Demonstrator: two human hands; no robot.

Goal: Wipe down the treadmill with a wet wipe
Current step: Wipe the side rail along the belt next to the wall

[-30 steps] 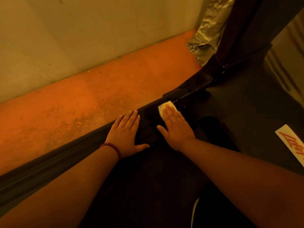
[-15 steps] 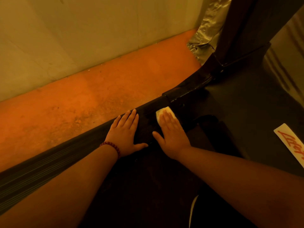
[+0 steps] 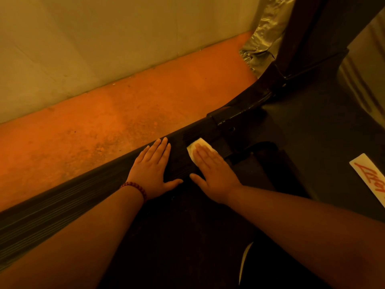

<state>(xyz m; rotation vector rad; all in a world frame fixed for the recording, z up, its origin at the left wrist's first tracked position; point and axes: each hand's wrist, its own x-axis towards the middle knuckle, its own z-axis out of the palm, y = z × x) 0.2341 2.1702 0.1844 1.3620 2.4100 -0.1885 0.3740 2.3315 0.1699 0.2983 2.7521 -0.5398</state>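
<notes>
Near the middle of the frame, the right hand [image 3: 212,174] presses the wet wipe [image 3: 199,145] flat onto the treadmill's ribbed side rail [image 3: 62,197], fingers straight and close together on top of it. Over the last second the wipe has slid back down the rail, away from the glossy joint at upper right and closer to the left hand [image 3: 154,170]. That hand lies flat on the rail, fingers straight, bracing. This looks like one stroke of a back-and-forth scrub, with much of the rail at lower left probably still to do.
</notes>
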